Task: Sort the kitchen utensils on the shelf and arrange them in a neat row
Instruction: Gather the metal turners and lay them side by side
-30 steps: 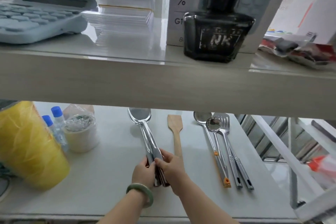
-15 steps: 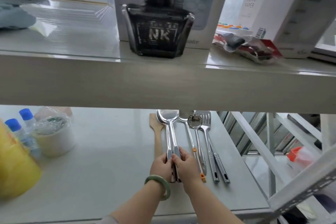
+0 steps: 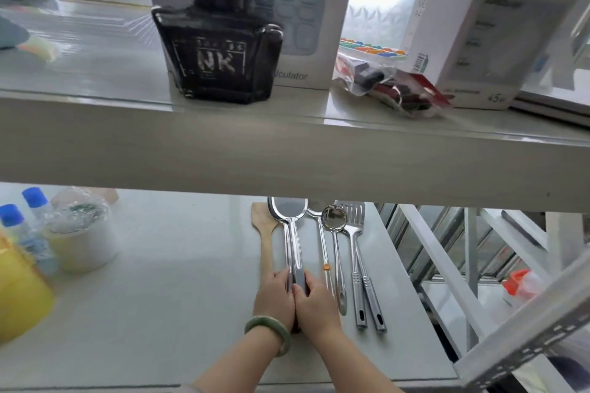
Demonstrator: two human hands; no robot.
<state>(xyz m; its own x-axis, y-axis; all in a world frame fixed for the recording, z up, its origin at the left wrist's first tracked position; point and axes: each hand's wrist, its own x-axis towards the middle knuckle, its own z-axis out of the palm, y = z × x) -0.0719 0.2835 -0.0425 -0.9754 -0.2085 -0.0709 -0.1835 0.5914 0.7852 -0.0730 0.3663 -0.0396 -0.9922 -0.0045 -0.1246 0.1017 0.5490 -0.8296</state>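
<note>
Both hands, left hand and right hand, closed on the steel spoons, have slid them right beside the wooden spatula, tightening the row.

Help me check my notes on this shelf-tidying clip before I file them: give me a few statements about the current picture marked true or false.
1. Both hands grip the large steel spoons. True: the left hand and right hand close on the handles.
2. The wooden spatula lies right of the slotted turner. False: it lies at the left end of the row.
3. A black ink bottle stands on the upper shelf. True.
4. The green bangle is on the right wrist. False: it is on the left.
</note>
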